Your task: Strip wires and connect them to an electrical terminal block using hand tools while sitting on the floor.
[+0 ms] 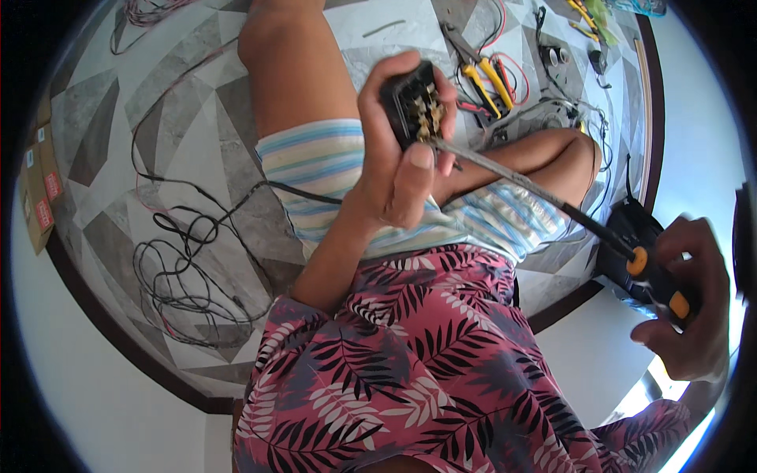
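Observation:
My left hand [402, 181] is closed round an open black plastic socket block [394, 98], with brass contacts and terminals showing inside it. My right hand [704, 323] grips the black-and-orange handle of a long screwdriver [512, 175] at the far right. Its shaft reaches across to the lower end of the block, where the tip meets or nearly meets a brass terminal beside my left thumb. A black cord [303, 193] runs left from behind my left wrist over my striped shorts. The exact contact at the tip is too small to tell.
Tangled black cable [189, 236] lies on the tiled floor at left. Yellow-handled pliers [489, 79], thin red and black wires and tape rolls [554, 56] are beyond my knee. A black bag [631, 225] stands by the right wall; a cardboard box [38, 193] is at far left.

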Demonstrator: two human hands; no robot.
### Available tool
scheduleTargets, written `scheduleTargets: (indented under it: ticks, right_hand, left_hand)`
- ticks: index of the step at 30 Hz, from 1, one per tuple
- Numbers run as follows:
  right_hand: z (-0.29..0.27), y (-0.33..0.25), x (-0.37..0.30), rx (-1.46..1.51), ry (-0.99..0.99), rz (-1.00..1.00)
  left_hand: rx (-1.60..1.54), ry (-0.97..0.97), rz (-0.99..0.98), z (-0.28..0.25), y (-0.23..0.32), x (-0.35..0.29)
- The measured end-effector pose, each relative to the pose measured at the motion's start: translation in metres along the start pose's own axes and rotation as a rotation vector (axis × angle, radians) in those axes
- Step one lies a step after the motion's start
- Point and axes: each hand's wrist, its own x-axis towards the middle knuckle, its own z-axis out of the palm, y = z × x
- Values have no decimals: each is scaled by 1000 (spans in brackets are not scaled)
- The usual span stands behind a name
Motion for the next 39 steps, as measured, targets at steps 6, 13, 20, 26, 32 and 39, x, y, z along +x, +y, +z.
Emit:
scheduleTargets:
  ticks: [6,13,20,26,32,39]
  right_hand:
    - [1,21,-22,-1097,140,-381]
    - [6,8,-3,-662,97,-214]
    - [-2,-2,-19,-583,3,-99]
    - [0,-22,14,-558,-2,-190]
    - [-5,24,-28,-568,66,-40]
    - [-17,15,-35,-62,42,636]
  left_hand:
    - [11,-20,43,4,1,2]
    - [-113,208,-139,23,20,7]
    - [-126,175,-116,24,12,9]
    - [62,-35,68,-9,-5,0]
    - [43,-53,60,-8,-3,2]
    - [14,-61,46,-2,-8,-1]
